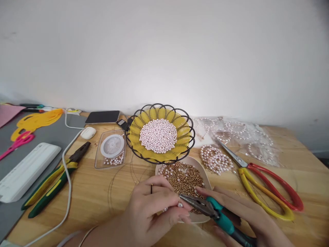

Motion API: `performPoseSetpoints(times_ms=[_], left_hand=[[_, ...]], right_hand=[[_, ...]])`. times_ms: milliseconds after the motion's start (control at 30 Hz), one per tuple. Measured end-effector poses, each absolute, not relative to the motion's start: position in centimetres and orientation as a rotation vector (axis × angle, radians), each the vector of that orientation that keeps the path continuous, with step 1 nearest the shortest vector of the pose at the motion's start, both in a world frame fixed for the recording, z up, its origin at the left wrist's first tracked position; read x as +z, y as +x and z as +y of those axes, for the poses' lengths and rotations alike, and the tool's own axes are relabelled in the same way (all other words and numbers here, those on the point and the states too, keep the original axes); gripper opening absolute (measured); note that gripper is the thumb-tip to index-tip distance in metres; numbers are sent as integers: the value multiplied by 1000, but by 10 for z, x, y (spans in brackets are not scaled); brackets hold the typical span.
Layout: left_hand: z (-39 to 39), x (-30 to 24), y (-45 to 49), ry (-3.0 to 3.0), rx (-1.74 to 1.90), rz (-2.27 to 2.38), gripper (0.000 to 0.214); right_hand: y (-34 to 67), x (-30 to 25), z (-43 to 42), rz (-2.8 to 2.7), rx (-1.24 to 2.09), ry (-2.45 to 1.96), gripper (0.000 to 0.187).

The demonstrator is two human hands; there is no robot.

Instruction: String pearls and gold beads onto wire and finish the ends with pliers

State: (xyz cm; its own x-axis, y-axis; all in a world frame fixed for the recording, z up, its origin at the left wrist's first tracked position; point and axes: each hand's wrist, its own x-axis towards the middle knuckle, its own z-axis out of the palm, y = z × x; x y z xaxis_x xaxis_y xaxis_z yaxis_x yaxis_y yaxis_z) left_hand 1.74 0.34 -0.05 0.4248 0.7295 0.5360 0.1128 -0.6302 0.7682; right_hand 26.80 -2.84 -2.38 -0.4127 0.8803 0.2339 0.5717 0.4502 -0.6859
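My left hand [154, 207] is closed, its thumb and fingers pinching a strand of pearl beads [180, 204]. The thin line through the beads is mostly hidden by the fingers. In my right hand [253, 216] are needle-nose pliers [218, 214] with teal and black handles, and their tips meet the strand at my left fingertips. Below both hands lies a pale dish [207, 180] of small gold beads [186, 178] with some pearls mixed in. Just behind it stands a yellow basket [133, 140] with black looped trim, holding many loose pearl beads [158, 135].
Red-and-yellow-handled scissors [269, 188] lie at the right, near coiled pearl strands [216, 159] and bagged ones [257, 140]. Leftward are a clear box [97, 159] with a spool [112, 145], green-yellow pliers [55, 178], a white cable [67, 175], a power strip [31, 171] and a phone [102, 117].
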Motion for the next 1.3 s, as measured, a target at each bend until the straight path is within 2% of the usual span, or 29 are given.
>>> performPoseSetpoints(times_ms=[233, 500, 667, 900, 1133, 1300], left_hand=[[2, -1, 17, 2023, 1235, 740, 37], [1, 4, 17, 2010, 1212, 696, 33], [5, 3, 16, 2034, 1251, 544, 30], [13, -2, 9, 2085, 1264, 605, 30], [13, -4, 10, 2166, 1244, 589, 29], [12, -4, 11, 2169, 1230, 581, 30]], right_hand=[[269, -28, -29, -2259, 293, -1183, 72], [270, -29, -31, -2252, 145, -1192, 80], [280, -35, -33, -2284, 234, -1159, 76], [291, -48, -41, -2248, 277, -1315, 58], [281, -43, -33, -2267, 227, -1227, 54], [276, -35, -26, -2249, 341, -1108, 54]])
